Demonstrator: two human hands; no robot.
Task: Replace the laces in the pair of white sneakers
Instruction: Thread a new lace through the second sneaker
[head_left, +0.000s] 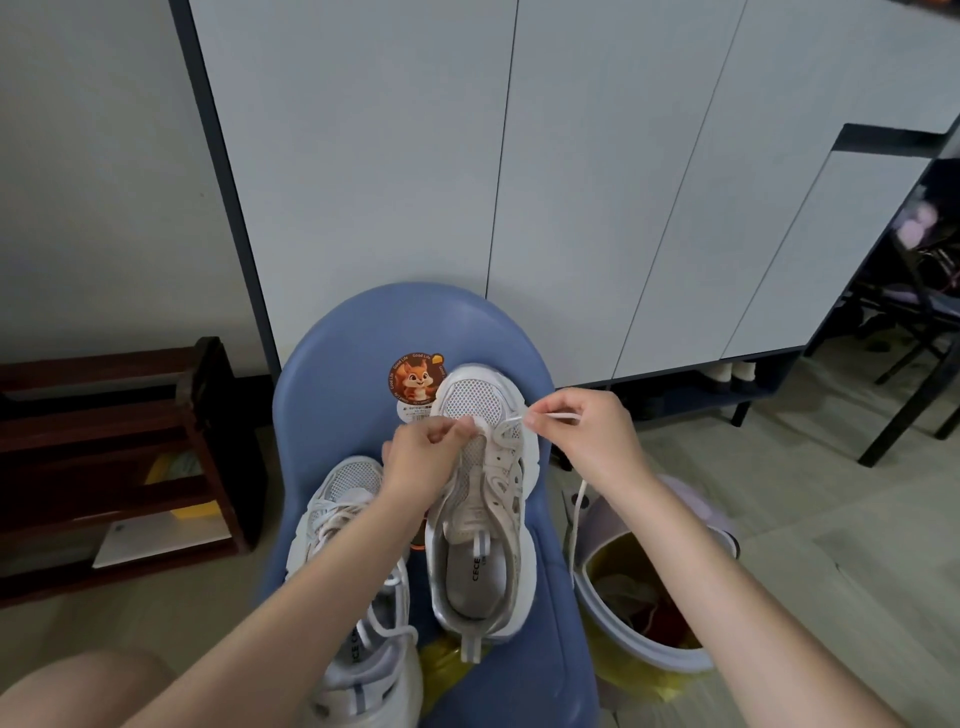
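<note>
Seen from above, a person sits over a blue moulded plastic stool (332, 415) that serves as the surface for a pair of white mesh sneakers. The right-hand white mesh sneaker (480, 499) lies flat on its sole with its long axis running away from the viewer, toe pointing toward the pale cupboard doors (571, 182) and heel nearest the body. The left hand (423, 457) rests on its lower eyelets, fingers curled in a grip that seems to pinch the mesh or lace there, though the exact contact is hidden. The right hand (582, 436) has thumb and forefinger clamped on a thin white flat lace (553, 415), drawn sideways from an eyelet near the toe; a length of it hangs down beside the stool. The second white mesh sneaker (348, 525), already laced, sits just beside the first, partly under the left forearm, toe also pointing away. The lace looks soft, limp and light, so it is best held close to its stiff tip for threading; the shoe looks light with a yielding upper, best steadied across the eyelet rows. A lavender plastic bin (691, 525) with a yellow liner stands on the floor to the right.
</note>
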